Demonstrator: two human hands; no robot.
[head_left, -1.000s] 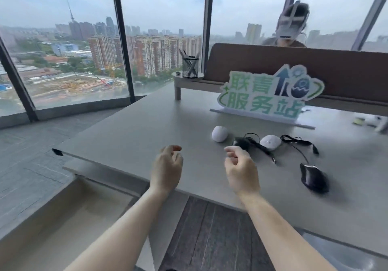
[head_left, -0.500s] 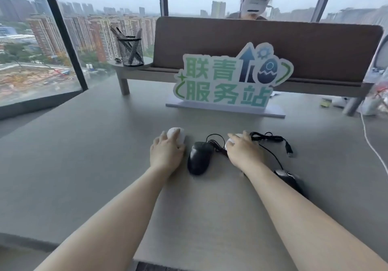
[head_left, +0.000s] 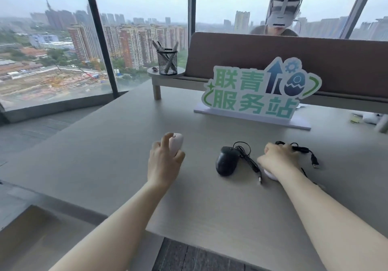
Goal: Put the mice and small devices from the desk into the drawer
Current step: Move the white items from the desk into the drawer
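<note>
Two grasps proceed on the desk [head_left: 105, 165]. I carry left to the open drawer [head_left: 31, 239] below its edge. My left hand [head_left: 164, 161] grips the white mouse [head_left: 176, 143]; my right hand [head_left: 279, 159] clasps another white device [head_left: 270, 175], avoiding cables [head_left: 247, 157].

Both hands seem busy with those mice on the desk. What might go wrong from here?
1. The left hand holds the white mouse in a fingertip grip, so it may slip and drop.
2. The right hand covers a white device beside loose cables; lifting it may drag them along.
3. The black mouse lies close by with its cord trailing under that hand, so it may get tugged.
</note>
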